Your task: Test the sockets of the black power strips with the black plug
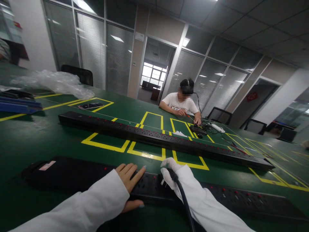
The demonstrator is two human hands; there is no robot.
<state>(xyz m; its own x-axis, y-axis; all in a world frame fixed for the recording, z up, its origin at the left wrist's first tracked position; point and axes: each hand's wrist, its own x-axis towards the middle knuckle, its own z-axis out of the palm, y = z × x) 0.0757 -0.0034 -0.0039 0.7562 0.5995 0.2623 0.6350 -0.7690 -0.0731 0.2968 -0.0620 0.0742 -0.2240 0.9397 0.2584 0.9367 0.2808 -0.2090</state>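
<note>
A long black power strip (79,175) with sockets and small red switches lies across the near side of the table. My left hand (129,180), bare, rests on its middle with the fingers stretched over the top and the thumb apart on the near side. In my right hand (172,172), which wears a white glove, a black plug (173,175) is gripped, its pale metal prongs close above the sockets just right of my left hand. A thick black cable (184,199) runs from the plug toward me. Whether the prongs touch a socket I cannot tell.
A second long power strip (142,133) lies farther back on the green table (60,141), which bears yellow tape outlines. Plastic wrap (55,82) and a blue object (19,104) are at the left. Across the table a person (182,101) works among cables (210,127).
</note>
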